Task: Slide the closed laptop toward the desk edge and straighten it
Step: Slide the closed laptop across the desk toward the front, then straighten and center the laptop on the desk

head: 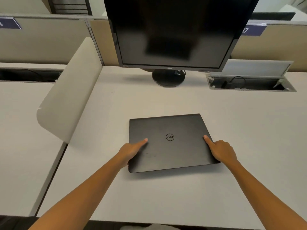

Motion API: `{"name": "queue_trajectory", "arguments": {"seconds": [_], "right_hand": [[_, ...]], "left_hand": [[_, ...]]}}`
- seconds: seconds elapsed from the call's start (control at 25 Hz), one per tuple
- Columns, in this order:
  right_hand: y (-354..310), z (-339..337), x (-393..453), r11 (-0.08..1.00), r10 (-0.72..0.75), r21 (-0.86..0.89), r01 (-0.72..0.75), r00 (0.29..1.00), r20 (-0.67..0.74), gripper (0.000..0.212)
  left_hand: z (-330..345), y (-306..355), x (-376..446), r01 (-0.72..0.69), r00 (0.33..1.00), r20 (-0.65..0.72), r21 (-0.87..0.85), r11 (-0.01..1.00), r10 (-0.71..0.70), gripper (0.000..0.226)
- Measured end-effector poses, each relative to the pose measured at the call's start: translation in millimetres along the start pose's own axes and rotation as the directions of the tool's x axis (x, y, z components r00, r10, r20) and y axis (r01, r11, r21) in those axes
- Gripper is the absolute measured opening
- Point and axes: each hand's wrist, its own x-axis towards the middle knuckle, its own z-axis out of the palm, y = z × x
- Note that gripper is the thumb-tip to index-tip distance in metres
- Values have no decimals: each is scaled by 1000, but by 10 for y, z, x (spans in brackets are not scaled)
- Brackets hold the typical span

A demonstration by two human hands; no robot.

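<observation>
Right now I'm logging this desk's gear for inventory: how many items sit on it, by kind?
Laptops: 1, the closed black laptop, with the left hand and right hand on its near corners.
Monitors: 1, the dark monitor on its round stand.
Cable boxes: 1, the open cable box set into the desk.
Total: 3

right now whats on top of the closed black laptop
Only the two hands: the left hand and right hand press its lid near the side edges, index fingers extended. The closed black laptop lies on the pale desk; anything beneath it is hidden.
</observation>
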Motion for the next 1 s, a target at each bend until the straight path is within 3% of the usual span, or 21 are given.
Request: {"name": "queue_trajectory", "arguments": {"seconds": [0.16, 0.36, 0.52, 0.76, 0.88, 1.0], "right_hand": [[226, 64, -180, 1000, 6, 13, -6, 999, 35, 68], [373, 161, -367, 999, 3, 48, -4, 1000, 20, 63], [386, 193, -470, 992, 7, 127, -3, 999, -33, 56], [353, 68, -493, 973, -192, -157, 167, 967, -164, 48], [395, 33, -348, 978, -207, -27, 205, 966, -156, 36], [365, 63, -182, 937, -257, 219, 271, 962, -90, 58]], "left_hand": [[43, -95, -89, 10, 998, -58, 354, 935, 12, 80], [19, -114, -198, 10, 995, -89, 509, 861, 41, 87], [-8, -136, -221, -1, 987, -133, 568, 823, 94, 80], [-72, -128, -166, 26, 987, -141, 619, 785, 78, 70], [-43, -205, -91, -39, 967, -186, 569, 821, 175, 77], [38, -263, 28, -284, 879, -225, 462, 840, 421, 88]]}}
